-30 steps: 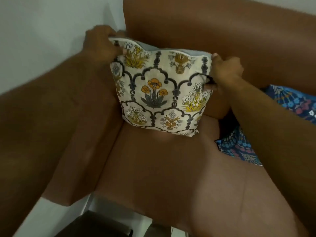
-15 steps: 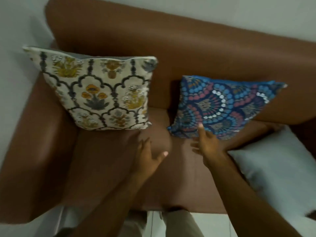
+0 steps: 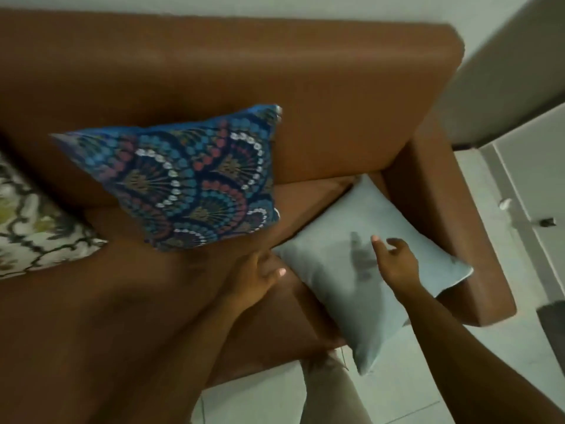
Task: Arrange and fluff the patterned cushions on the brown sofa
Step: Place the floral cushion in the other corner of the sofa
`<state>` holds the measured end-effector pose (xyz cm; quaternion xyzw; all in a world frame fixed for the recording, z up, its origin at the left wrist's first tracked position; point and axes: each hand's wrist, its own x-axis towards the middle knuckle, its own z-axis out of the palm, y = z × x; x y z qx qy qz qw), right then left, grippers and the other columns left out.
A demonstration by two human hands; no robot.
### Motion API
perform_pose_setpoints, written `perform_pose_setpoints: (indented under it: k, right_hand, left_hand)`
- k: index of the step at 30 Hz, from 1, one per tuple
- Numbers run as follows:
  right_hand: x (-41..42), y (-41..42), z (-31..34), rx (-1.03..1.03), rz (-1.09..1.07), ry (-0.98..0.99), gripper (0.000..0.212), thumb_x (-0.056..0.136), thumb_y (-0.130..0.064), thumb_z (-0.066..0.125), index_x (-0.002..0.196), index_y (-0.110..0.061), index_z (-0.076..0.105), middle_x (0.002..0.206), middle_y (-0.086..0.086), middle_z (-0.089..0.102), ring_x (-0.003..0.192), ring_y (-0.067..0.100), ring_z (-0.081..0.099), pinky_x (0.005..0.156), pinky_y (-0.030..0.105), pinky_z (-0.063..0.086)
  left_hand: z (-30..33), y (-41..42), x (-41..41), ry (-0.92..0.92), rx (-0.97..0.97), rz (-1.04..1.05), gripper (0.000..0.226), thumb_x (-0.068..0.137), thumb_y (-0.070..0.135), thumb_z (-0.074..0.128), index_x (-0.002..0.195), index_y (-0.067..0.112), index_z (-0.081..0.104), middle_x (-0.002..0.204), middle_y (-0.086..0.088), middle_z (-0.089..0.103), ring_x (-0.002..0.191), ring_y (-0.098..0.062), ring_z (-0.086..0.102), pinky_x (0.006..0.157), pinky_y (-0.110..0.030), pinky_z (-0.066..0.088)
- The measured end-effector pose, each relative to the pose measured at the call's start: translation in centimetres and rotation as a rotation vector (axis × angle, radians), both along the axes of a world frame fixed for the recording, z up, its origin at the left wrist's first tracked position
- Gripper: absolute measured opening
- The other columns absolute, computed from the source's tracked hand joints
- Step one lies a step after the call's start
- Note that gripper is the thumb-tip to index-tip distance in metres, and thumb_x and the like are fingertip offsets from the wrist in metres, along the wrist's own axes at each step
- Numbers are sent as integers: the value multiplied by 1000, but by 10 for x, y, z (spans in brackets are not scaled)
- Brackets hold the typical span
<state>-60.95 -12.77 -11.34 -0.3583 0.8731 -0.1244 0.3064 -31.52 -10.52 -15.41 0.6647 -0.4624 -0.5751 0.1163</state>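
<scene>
A blue fan-patterned cushion leans against the back of the brown sofa. At the left edge a cream floral cushion shows only in part. A plain pale grey cushion lies flat on the seat by the right armrest. My left hand is at that cushion's left corner, fingers curled near its edge; whether it grips is unclear. Just above the grey cushion's middle, my right hand hovers with fingers spread and nothing in it.
The right armrest borders the grey cushion closely. White wall runs behind the sofa. Pale floor tiles lie to the right, with a small dark object on them. My knee is at the seat's front edge.
Both hands let go of the cream floral cushion and moved right, past the blue cushion, to the grey cushion. The view swung right along the sofa.
</scene>
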Motion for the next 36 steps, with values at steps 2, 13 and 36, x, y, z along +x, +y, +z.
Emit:
perform_pose_setpoints:
  k: [2,13,36]
  right_hand:
    - [-59,-24,-25,29,143,55,78,91,-65,56,147,-12,46,144,21,56,131,41,52,110,51,43]
    - [-206,-61,-92,441,438,28,103,80,-88,41,155,-19,30,151,23,46,137,46,46,114,56,36]
    - [-265,-258,44,-432,-164,-454,21,83,-28,79,68,-19,68,72,7,68,75,29,75,73,51,64]
  left_hand:
    - [-25,1,-53,60,56,83,87,73,76,67,139,21,57,142,7,58,131,-17,54,114,-44,42]
    - [-92,60,-253,333,624,688,90,55,89,72,132,44,58,132,9,69,117,-21,69,96,-48,57]
    - [122,-292,-198,-449,-514,-9,70,71,38,90,126,7,58,124,-9,66,102,-19,61,79,-32,48]
